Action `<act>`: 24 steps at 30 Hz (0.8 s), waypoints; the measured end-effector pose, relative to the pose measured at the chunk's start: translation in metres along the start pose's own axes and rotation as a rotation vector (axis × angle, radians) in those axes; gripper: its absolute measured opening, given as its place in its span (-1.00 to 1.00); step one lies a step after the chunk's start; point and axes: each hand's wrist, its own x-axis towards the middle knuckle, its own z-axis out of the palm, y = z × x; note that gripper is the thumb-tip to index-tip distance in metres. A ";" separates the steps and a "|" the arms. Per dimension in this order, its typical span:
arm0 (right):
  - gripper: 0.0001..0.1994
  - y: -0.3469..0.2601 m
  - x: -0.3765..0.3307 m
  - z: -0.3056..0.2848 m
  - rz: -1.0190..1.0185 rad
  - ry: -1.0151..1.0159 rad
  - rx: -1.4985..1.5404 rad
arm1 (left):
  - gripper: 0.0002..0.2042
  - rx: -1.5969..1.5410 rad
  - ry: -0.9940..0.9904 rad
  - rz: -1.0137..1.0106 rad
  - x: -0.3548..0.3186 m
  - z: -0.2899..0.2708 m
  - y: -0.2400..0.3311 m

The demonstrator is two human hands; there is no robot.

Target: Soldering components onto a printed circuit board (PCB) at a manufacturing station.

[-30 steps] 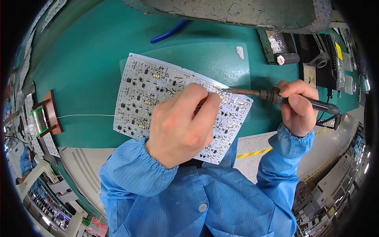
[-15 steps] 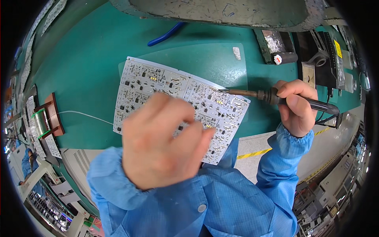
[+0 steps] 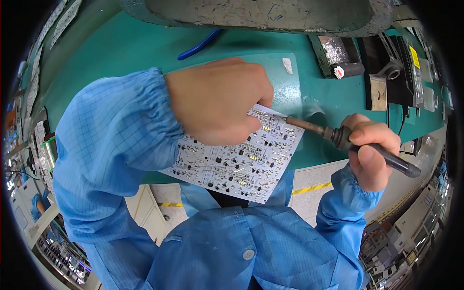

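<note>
A white circuit board (image 3: pixel 241 166) with rows of small black and yellow components lies at the edge of the green mat. Over its upper left part is my left hand (image 3: pixel 217 101), back of the hand up, fingers curled down. Whatever sits between those fingertips is hidden beneath the hand. My right hand (image 3: pixel 369 152) grips a soldering iron (image 3: pixel 314 127) by its black handle. The iron's tip is at the board's upper right edge, right of my left hand; contact cannot be made out. A thin wire shows faintly across the board's lower half.
A blue-handled tool (image 3: pixel 198 45) lies beyond the board. At the back right are a metal tray (image 3: pixel 333 50) with silvery bits and a dark stand (image 3: pixel 386 58). A green-rimmed wire spool (image 3: pixel 49 153) is partly behind my left sleeve. A grey worn fixture (image 3: pixel 261 14) overhangs the far edge.
My left hand has swung up and away, from the board's lower middle to its upper left part. The soldering iron has shifted slightly right and down. The board's lower part is now uncovered.
</note>
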 end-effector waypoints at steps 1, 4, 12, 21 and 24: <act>-0.74 0.000 0.000 0.000 0.000 0.004 0.001 | -0.78 0.002 -0.004 0.001 0.002 -0.002 0.002; -0.76 -0.001 0.000 0.000 -0.054 -0.059 0.043 | -0.81 -0.052 -0.119 -0.125 0.004 -0.006 0.008; -0.79 0.005 0.005 0.003 -0.025 -0.128 0.002 | -0.80 -0.032 0.017 -0.018 0.001 0.004 -0.002; -0.82 0.007 0.008 0.001 0.007 -0.164 0.004 | -0.78 -0.032 0.021 -0.048 0.000 0.007 0.000; -0.82 0.006 0.009 0.000 0.005 -0.171 0.008 | -0.77 -0.040 0.042 -0.040 -0.001 0.008 0.000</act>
